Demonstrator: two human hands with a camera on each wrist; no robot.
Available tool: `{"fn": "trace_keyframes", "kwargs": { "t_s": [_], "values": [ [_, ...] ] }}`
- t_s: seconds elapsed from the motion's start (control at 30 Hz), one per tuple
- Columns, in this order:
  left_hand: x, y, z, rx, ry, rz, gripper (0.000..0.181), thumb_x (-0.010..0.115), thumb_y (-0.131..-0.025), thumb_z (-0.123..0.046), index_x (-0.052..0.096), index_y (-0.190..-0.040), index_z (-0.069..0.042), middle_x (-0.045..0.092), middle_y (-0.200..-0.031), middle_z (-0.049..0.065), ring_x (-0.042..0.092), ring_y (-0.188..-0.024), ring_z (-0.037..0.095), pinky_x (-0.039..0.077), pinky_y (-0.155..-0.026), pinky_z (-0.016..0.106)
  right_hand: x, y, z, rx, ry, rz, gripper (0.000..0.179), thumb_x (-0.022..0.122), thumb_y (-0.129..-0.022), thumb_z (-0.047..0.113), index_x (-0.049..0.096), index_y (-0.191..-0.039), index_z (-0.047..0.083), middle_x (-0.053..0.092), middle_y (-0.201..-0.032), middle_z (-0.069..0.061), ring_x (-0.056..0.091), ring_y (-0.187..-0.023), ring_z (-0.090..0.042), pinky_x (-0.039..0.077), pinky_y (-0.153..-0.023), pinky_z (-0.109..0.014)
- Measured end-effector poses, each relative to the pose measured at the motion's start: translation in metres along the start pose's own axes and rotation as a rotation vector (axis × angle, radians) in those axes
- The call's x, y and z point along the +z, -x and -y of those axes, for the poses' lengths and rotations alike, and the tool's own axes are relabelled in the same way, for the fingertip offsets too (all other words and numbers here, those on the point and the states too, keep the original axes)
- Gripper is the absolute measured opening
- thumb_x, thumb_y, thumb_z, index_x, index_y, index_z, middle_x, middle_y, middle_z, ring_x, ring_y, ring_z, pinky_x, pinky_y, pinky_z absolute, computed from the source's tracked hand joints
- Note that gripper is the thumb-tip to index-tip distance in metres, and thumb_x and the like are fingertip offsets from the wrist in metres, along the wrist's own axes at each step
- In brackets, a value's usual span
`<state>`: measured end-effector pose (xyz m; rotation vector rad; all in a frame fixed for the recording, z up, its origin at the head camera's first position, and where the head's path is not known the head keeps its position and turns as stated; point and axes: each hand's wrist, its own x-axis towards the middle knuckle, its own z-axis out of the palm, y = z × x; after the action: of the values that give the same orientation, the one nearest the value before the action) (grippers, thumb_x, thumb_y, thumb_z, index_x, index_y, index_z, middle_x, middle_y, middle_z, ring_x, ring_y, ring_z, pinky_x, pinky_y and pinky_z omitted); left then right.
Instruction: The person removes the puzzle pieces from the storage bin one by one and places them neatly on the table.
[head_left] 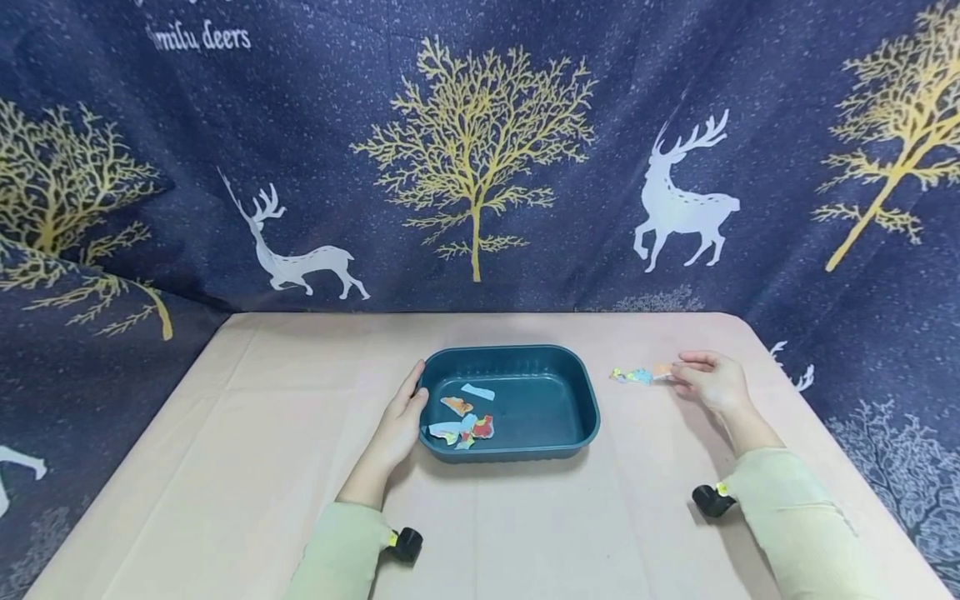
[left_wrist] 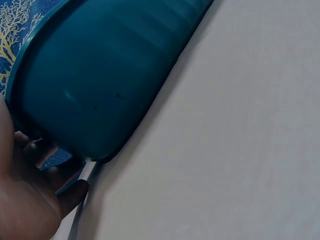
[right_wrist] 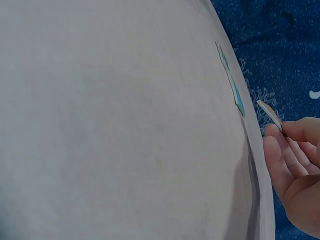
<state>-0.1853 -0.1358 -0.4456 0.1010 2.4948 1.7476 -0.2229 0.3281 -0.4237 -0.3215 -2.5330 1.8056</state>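
A dark teal rectangular plastic basin stands mid-table with several torn paper scraps lying in its left part. My left hand grips the basin's left end, thumb at the rim and fingers along the outer wall. To the right of the basin, my right hand pinches an orange scrap of paper between thumb and fingertips. In the right wrist view this orange scrap is held edge-on, raised off the table. A blue and yellow scrap lies on the table just left of the right hand.
A pale pink cloth covers the table. Behind it hangs a dark blue curtain printed with gold trees and white deer. A small black camera sits at the right wrist, and another camera at the left wrist.
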Motion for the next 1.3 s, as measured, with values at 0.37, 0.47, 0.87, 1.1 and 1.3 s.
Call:
{"fn": "trace_keyframes", "kwargs": {
  "t_s": [0.37,0.47,0.87,1.1,1.3],
  "values": [
    [0.0,0.001,0.0,-0.014,0.008,0.018,0.051,0.028,-0.104,-0.029,0.014,-0.153,-0.025,0.013,-0.16,0.0,0.007,-0.148,0.025,0.008,-0.12,0.049,-0.001,-0.006,-0.01,0.033,0.021,-0.006,0.047,0.054,-0.092,0.003,0.038,-0.131,-0.017,0.059,-0.071,0.021,0.064,-0.067,0.004,0.058,-0.071,-0.022],
    [0.0,0.0,0.0,-0.008,0.003,0.015,0.051,0.028,-0.104,-0.029,0.014,-0.153,-0.024,0.013,-0.16,0.0,0.008,-0.148,0.025,0.008,-0.12,0.049,-0.001,-0.007,-0.012,0.018,0.05,-0.01,0.047,0.055,-0.091,0.003,0.039,-0.129,-0.018,0.06,-0.072,0.019,0.064,-0.066,0.004,0.058,-0.069,-0.022],
    [0.0,0.002,-0.003,-0.015,0.012,0.017,0.052,0.028,-0.104,-0.03,0.012,-0.153,-0.022,0.011,-0.16,0.001,0.006,-0.148,0.026,0.007,-0.12,0.05,0.004,-0.015,-0.012,0.037,0.293,-0.075,0.039,0.058,-0.088,0.007,0.051,-0.121,-0.014,0.068,-0.087,-0.01,0.06,-0.062,0.002,0.057,-0.06,-0.021],
    [-0.001,0.002,-0.003,-0.022,0.001,0.01,0.052,0.028,-0.104,-0.03,0.013,-0.153,-0.023,0.012,-0.16,-0.001,0.007,-0.148,0.025,0.008,-0.12,0.049,0.009,-0.019,-0.009,0.056,0.381,-0.116,0.036,0.062,-0.087,0.011,0.057,-0.115,-0.011,0.067,-0.092,-0.021,0.06,-0.059,-0.003,0.055,-0.055,-0.02],
    [-0.001,-0.001,0.001,-0.013,0.001,0.004,0.051,0.029,-0.104,-0.026,0.014,-0.153,-0.022,0.013,-0.16,0.0,0.008,-0.148,0.025,0.009,-0.12,0.05,0.014,-0.021,-0.007,0.059,0.442,-0.144,0.034,0.063,-0.087,0.013,0.059,-0.113,-0.008,0.065,-0.094,-0.022,0.058,-0.059,-0.007,0.052,-0.051,-0.019]
  ]
}}
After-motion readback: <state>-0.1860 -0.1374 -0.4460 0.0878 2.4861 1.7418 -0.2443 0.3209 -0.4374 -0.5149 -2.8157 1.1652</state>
